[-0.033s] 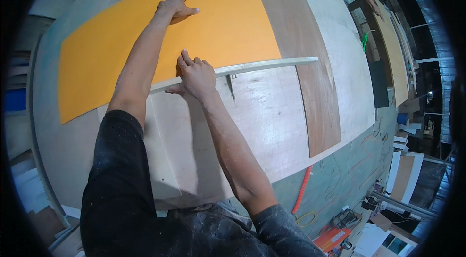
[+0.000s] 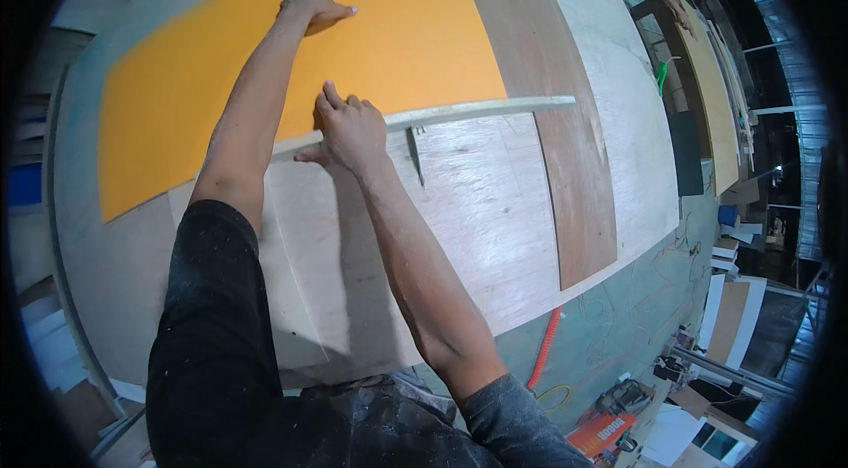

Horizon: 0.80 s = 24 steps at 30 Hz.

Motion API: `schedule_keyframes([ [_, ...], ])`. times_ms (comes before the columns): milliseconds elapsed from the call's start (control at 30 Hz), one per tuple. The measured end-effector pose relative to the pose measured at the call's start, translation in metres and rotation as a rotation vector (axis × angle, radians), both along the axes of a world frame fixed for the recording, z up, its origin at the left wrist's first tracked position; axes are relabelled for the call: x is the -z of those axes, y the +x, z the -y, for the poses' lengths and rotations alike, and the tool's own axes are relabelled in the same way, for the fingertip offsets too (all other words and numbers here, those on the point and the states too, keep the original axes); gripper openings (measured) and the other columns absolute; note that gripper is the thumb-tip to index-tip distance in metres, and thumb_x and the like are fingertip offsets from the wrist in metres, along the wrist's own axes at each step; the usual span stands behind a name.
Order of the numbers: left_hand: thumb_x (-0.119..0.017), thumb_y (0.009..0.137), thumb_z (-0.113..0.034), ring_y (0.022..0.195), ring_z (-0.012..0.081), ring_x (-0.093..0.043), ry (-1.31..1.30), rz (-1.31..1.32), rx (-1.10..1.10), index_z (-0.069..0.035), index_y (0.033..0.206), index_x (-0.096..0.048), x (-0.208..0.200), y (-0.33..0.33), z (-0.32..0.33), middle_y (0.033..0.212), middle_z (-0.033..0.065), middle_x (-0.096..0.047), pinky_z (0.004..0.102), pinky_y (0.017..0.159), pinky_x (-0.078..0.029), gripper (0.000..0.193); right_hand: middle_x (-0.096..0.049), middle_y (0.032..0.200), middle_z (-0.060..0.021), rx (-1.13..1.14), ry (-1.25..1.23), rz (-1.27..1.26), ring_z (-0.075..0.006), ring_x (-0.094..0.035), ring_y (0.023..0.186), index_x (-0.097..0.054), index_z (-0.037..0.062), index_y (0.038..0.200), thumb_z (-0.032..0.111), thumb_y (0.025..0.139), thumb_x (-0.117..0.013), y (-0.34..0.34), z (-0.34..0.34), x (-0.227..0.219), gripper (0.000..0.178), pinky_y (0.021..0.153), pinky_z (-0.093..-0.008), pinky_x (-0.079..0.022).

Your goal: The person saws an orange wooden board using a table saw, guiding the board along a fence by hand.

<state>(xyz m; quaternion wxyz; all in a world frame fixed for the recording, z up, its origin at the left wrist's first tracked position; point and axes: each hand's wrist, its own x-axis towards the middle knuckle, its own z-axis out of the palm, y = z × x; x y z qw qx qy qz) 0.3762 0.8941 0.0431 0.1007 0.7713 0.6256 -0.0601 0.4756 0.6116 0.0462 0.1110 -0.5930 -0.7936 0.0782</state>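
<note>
The orange laminate sheet (image 2: 291, 70) lies flat on the plywood worktable (image 2: 495, 229). The left hand (image 2: 316, 5) rests open, fingers spread, near the sheet's far edge. The right hand (image 2: 351, 125) presses a long pale wooden straightedge (image 2: 495, 107) down along the sheet's near edge, fingers curled over it.

The right hand (image 2: 352, 128) covers part of the pale straightedge (image 2: 481, 108) beneath it.

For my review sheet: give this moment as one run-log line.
left hand: flat on orange sheet | right hand: pressing pale straightedge strip | surface: plywood table
</note>
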Motion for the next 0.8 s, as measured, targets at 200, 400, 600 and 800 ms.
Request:
schedule_keyframes([
  [200,-0.058,0.082,-0.086,0.163,0.0362,-0.015,0.055,-0.004,-0.006,-0.040,0.169,-0.020,0.020,-0.003,-0.048,0.179,-0.0007,-0.011,0.0752,0.123,-0.020,0.105,-0.059,0.152,-0.0102,0.031,-0.019,-0.044,-0.0299,-0.073,0.105,-0.065,0.0065,0.131,0.065,0.046,-0.095,-0.007,-0.051,-0.005,0.107,0.091,-0.0413,-0.057],
  [400,-0.057,0.081,-0.088,0.163,0.0359,-0.015,0.034,-0.023,0.001,-0.038,0.170,-0.017,0.017,0.002,-0.040,0.179,-0.0015,-0.010,0.0754,0.122,-0.023,0.109,-0.061,0.149,-0.0119,0.069,0.025,-0.050,-0.0299,-0.069,0.111,-0.064,0.0019,0.129,0.055,0.048,-0.097,-0.006,-0.033,-0.004,0.102,0.096,-0.0408,-0.052],
  [600,-0.056,0.085,-0.084,0.163,0.0352,-0.013,-0.032,-0.049,-0.052,-0.037,0.170,-0.015,-0.003,0.003,0.040,0.179,-0.0029,-0.008,0.0754,0.121,-0.025,0.106,-0.059,0.152,-0.0086,0.071,-0.089,0.018,-0.0323,-0.068,0.115,-0.058,0.0077,0.140,0.058,0.059,-0.093,-0.011,0.032,-0.018,0.101,0.100,-0.0419,-0.050],
  [800,-0.054,0.091,-0.078,0.163,0.0365,-0.011,-0.084,-0.016,-0.032,-0.035,0.171,-0.014,-0.021,0.013,0.184,0.179,-0.0008,-0.006,0.0779,0.120,-0.024,0.099,-0.056,0.156,-0.0084,0.063,-0.086,0.009,-0.0306,-0.067,0.110,-0.056,0.0078,0.144,0.057,0.063,-0.092,0.001,0.165,-0.015,0.101,0.096,-0.0412,-0.049],
])
